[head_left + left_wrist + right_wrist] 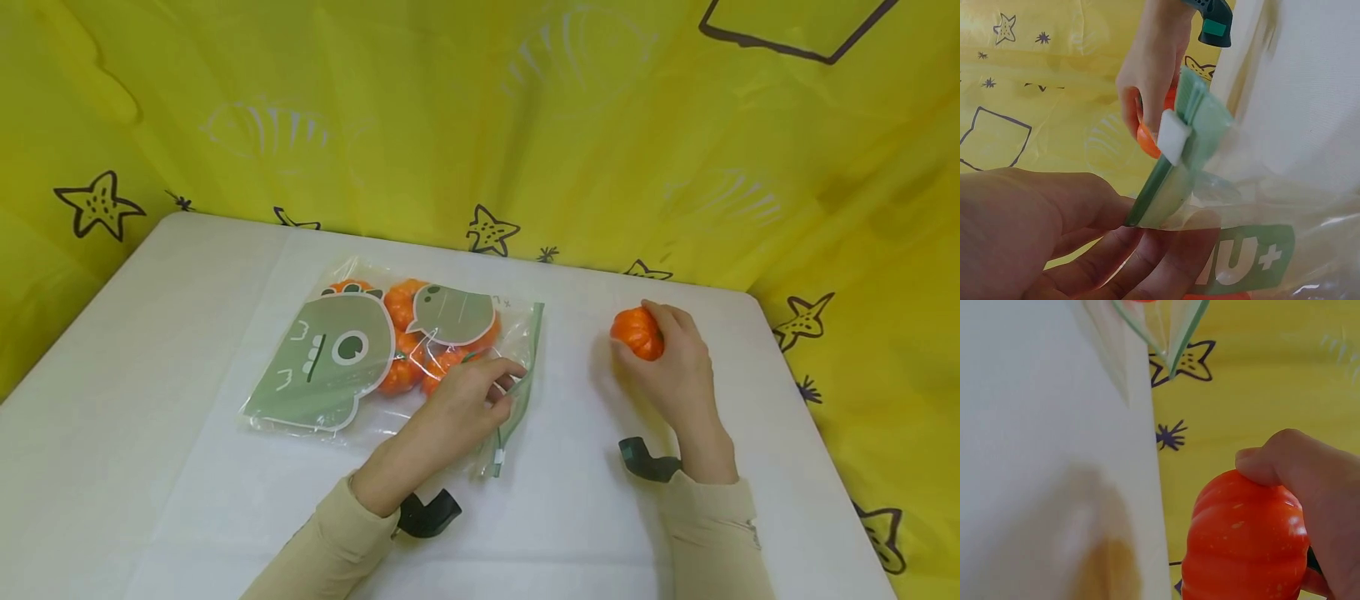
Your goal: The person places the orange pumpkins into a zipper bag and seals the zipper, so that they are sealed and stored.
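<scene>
A clear zip bag (442, 317) with a green monster print lies flat on the white table, several small orange pumpkins (402, 377) inside it. My left hand (468, 404) pinches the green-edged mouth of the bag at the right; the left wrist view has the thumb and fingers on its rim, below the white slider (1174, 136). Well right of the bag, my right hand (678, 367) holds another orange pumpkin (637, 333) above the table. In the right wrist view the thumb lies over this pumpkin (1244, 540), and the mouth of the bag (1166, 337) shows parted at the top.
A white cloth covers the table (570, 517). Yellow curtain (420, 125) with starfish and fish drawings hangs behind it and along the sides. Black curved pieces (429, 513) sit by both wrists.
</scene>
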`<state>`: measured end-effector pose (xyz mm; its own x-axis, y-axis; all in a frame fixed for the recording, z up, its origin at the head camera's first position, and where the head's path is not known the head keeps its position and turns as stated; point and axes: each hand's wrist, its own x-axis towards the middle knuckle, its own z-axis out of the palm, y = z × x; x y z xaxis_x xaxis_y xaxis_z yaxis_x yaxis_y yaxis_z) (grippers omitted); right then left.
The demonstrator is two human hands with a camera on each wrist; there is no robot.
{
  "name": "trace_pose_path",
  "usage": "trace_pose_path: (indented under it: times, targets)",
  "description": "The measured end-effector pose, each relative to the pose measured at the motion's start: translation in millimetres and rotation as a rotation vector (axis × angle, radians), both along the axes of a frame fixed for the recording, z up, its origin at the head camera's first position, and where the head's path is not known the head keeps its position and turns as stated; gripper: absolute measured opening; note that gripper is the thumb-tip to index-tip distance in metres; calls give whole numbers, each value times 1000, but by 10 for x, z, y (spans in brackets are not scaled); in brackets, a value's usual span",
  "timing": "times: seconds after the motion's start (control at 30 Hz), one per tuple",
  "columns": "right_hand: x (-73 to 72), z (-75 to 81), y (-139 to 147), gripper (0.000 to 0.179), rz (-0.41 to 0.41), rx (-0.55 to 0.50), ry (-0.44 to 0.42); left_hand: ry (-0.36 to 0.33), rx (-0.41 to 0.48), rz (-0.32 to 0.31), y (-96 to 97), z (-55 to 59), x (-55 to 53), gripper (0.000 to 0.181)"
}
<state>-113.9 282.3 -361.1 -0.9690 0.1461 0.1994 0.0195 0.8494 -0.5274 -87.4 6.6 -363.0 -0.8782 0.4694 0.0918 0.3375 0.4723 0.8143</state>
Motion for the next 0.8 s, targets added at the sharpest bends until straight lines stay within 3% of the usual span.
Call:
trace_pose_path:
  times: [0.23,0.43,0.8]
  targets:
    - [80,37,-102,59,58,7,54,-2,3,-3,5,2,-11,29]
    - [114,58,-190,57,151,-5,77,-46,-4,5,-11,11,-10,31]
    - [194,102,-237,58,235,-36,54,-52,15,7,-1,16,-20,31]
